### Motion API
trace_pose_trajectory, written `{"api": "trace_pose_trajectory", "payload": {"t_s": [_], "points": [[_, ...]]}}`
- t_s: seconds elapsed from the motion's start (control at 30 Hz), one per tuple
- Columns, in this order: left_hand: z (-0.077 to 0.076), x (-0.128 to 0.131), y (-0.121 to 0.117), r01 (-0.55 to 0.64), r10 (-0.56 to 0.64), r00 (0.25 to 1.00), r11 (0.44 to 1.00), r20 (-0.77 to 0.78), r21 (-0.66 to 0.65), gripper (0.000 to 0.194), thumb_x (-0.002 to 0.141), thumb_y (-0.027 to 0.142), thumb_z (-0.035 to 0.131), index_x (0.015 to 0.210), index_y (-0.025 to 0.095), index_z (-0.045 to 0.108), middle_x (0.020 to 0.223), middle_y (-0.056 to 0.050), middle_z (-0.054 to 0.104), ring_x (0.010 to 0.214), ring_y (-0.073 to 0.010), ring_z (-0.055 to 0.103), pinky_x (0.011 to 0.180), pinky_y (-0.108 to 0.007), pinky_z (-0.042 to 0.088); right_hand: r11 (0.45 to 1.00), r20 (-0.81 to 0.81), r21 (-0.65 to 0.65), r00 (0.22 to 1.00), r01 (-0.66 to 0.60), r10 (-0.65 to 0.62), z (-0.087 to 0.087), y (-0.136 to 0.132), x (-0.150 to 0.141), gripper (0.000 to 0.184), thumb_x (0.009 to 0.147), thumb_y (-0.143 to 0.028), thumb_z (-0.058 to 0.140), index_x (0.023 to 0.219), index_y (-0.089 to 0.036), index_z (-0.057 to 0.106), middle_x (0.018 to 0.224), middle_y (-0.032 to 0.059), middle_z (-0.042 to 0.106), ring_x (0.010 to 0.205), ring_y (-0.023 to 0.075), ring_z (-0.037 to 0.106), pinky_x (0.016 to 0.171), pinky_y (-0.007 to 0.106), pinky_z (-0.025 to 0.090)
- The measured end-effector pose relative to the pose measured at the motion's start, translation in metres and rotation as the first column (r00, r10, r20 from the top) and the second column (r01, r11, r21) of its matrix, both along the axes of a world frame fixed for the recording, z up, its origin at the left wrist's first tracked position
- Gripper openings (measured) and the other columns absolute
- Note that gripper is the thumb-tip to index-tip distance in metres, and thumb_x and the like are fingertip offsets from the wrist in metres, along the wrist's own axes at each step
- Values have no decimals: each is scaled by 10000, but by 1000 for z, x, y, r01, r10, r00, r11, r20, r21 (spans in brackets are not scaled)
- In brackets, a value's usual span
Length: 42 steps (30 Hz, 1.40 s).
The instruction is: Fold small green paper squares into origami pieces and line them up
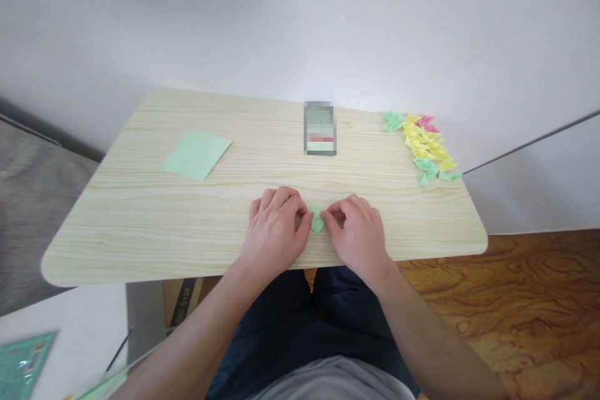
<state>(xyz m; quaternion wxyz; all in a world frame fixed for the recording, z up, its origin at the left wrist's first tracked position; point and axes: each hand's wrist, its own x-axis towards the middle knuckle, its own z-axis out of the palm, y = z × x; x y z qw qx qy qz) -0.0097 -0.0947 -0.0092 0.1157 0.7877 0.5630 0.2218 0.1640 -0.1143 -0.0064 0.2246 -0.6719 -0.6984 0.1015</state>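
Observation:
A small folded piece of green paper lies at the front middle of the table, creased into a pointed shape. My left hand pinches its left side between thumb and forefinger. On the opposite side, my right hand grips the right edge in the same way, with its other fingers curled. The fingertips cover both side corners of the paper. A flat square sheet of green paper rests farther back on the left of the table.
The pale wooden table has rounded corners and meets a white wall. A phone, its screen blurred, lies at the back middle. Several folded yellow, green and pink paper pieces cluster at the back right. A green packet is at lower left.

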Motion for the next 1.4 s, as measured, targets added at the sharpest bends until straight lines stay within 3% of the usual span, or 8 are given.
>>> {"api": "trace_pose_trajectory", "payload": {"t_s": [0.17, 0.27, 0.43, 0.77, 0.97, 1.17, 1.4], "points": [[0, 0, 0, -17, 17, 1000, 1000, -16, -5, 96, 921, 275, 630, 841, 231, 599, 1118, -58, 658, 1087, -291, 550, 915, -467, 405, 1000, -5, 17, 1000, 20, -20, -2, -3, -3, 142, 931, -346, 681, 853, -230, 654, 897, 32, 673, 919, 235, 585, 790, 361, 360], [1, -1, 0, -3, 3, 1000, 1000, -9, -16, 19, 926, 268, 623, 934, 253, 632, 1136, -47, 662, 1086, -288, 552, 919, -466, 407, 999, -9, 25, 999, 34, -34, -3, -4, -3, 118, 923, -340, 691, 901, -231, 649, 880, 25, 669, 900, 229, 572, 785, 357, 344], [2, -6, 0, 59, -58, 998, 998, 22, -33, 233, 947, 208, 568, 1114, 330, 676, 1194, -18, 662, 1105, -270, 553, 947, -459, 411, 1000, -23, 16, 1000, 21, -21, -3, -5, -2, 85, 933, -334, 688, 893, -260, 674, 855, 7, 654, 885, 222, 558, 769, 351, 320], [-2, -12, -5, 94, -94, 995, 995, 18, 35, 306, 969, 226, 557, 1152, 375, 752, 1277, -29, 664, 1201, -289, 539, 1019, -501, 397, 999, -45, 33, 999, 12, -11, -4, -6, -2, 89, 963, -295, 648, 989, -299, 734, 881, 20, 647, 920, 225, 558, 808, 363, 337], [-1, -20, -30, 212, -212, 977, 975, 3, 63, 371, 951, 174, 564, 1263, 318, 703, 1356, -29, 675, 1291, -299, 534, 1115, -531, 343, 991, -63, 53, 990, -120, 123, -6, -22, 7, 166, 987, -315, 608, 1033, -294, 766, 962, 56, 644, 973, 238, 553, 880, 399, 389], [-7, -25, -65, 244, -246, 969, 968, 24, 65, 465, 924, 300, 648, 1387, 327, 612, 1352, -28, 692, 1271, -302, 593, 1137, -539, 306, 957, -79, 74, 955, -281, 286, -10, -45, 19, 191, 975, -266, 607, 1088, -291, 759, 1027, 68, 678, 1014, 248, 564, 922, 437, 420], [-20, -34, -69, 303, -310, 950, 941, 25, 153, 454, 926, 188, 659, 1341, 370, 633, 1295, 21, 728, 1210, -260, 638, 1074, -495, 346, 884, -157, 50, 870, -465, 467, -4, -44, 31, 238, 941, -168, 579, 1062, -283, 749, 1081, 34, 719, 1045, 236, 584, 964, 449, 433]]}}
